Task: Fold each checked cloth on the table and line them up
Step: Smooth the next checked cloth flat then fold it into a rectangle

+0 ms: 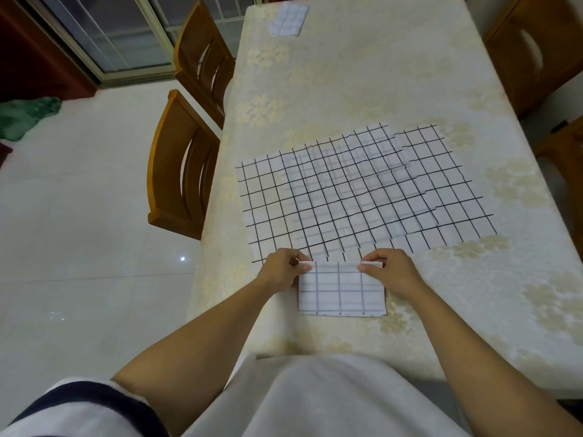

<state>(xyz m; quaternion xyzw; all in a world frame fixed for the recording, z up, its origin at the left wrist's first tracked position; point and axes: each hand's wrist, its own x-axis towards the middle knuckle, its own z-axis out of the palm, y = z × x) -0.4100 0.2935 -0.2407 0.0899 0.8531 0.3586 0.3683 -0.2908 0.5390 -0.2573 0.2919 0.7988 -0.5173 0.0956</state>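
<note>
My left grip (285, 272) and right grip (391, 272) pinched a small folded white checked cloth (342, 291) at the near edge of the cream table (378, 74); one far folded cloth (288, 20) looked done, I judged, with the overlapping spread cloths (362, 190) yet to fold.

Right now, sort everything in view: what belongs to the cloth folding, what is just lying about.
Job: small folded white checked cloth, pinched at its far corners by left hand and right hand; spread white cloths with black checks; folded checked cloth at the far end of the cream floral table.
Lying about: brown wooden chairs; crumpled green material on the floor.
</note>
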